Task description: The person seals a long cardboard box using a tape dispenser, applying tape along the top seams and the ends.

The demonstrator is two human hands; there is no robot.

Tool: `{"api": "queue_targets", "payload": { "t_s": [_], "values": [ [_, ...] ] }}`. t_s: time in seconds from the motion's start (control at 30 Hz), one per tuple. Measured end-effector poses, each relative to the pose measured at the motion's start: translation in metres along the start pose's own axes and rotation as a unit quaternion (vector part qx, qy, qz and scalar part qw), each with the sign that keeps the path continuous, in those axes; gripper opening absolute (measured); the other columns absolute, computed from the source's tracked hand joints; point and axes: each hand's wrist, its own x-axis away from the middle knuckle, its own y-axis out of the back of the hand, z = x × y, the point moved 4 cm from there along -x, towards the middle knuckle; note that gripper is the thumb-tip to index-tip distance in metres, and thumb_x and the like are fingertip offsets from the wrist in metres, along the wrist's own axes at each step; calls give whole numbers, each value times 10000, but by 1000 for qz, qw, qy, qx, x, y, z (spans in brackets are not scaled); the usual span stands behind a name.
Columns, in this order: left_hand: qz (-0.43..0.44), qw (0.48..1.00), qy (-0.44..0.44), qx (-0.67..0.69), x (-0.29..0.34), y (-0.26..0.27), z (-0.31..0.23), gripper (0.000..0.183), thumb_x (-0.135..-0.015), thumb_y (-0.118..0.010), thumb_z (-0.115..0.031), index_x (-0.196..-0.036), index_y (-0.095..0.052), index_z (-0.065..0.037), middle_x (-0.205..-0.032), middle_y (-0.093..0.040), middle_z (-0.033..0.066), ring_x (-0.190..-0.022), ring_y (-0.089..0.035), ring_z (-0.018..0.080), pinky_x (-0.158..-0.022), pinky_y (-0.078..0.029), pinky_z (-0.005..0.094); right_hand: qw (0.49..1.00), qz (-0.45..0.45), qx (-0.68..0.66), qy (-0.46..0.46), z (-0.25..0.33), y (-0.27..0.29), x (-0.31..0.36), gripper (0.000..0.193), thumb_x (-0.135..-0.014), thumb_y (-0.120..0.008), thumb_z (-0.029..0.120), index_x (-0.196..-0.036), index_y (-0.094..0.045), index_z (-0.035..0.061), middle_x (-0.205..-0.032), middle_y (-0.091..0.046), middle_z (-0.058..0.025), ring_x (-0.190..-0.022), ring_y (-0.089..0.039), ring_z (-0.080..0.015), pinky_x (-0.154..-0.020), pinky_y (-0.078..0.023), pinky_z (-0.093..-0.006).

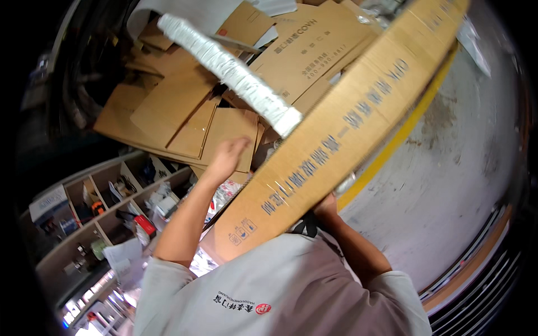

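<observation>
Right hand point(326, 206) under long tilted cardboard box point(342, 129)

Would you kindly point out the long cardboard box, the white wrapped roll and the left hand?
long cardboard box point(336, 140), head view, middle of its printed side.
white wrapped roll point(230, 67), head view, mid-length.
left hand point(228, 157), head view, back of hand.

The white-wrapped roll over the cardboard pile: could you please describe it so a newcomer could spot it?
Start at the pile of flattened brown cardboard at upper left. Slanting across it lies the white-wrapped roll, meeting the big printed carton. It is the only white, cylindrical thing among flat brown sheets.

One head-worn fisheye looks down, close over the flattened cardboard box point(336, 129).
</observation>
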Motion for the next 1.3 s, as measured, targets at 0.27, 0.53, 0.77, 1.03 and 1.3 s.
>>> {"api": "queue_targets", "payload": {
  "t_s": [0.27,0.53,0.77,1.03,1.3],
  "values": [
    [130,926,322,146,-35,-105,148,294,-915,-671,-257,-803,-706,13,-721,-648,64,-622,-569,139,-582,-458,302,970,146,-55,-185,3,-25,-39,410,-836,-773,133,-1209,-650,15,-1061,-721,-147,-942,-682,-287,-835,-541,-392],
    [130,731,221,633,-40,-63,67,286,-1010,-556,-68,-1238,-584,102,-1049,-728,226,-940,-733,309,-682,-594,375,964,149,-9,-221,5,12,-59,379,-858,-760,110,-1204,-649,2,-1018,-720,-123,-900,-676,-234,-804,-541,-356],
    [-14,746,190,639,-38,-2,14,230,-989,-641,-84,-1157,-640,73,-997,-719,91,-736,-673,128,-545,-486,188,964,171,32,-202,-16,-27,-50,352,-878,-748,90,-1200,-647,-9,-981,-719,-101,-863,-671,-187,-776,-541,-325],
    [-135,790,44,597,90,8,-123,196,-994,-618,-93,-988,-696,86,-877,-713,112,-637,-566,111,-609,-476,270,965,137,171,-147,-20,38,21,321,-900,-735,68,-1195,-646,-22,-938,-718,-77,-822,-666,-134,-745,-541,-290],
    [-127,964,-146,184,188,-157,-102,128,-901,-746,-116,-914,-722,9,-805,-639,148,-751,-615,243,-694,-501,335,994,3,35,107,180,121,46,297,-1020,-599,138,-1263,-581,-32,-927,-672,-64,-773,-622,-111,-707,-531,-270]
  ]
}}
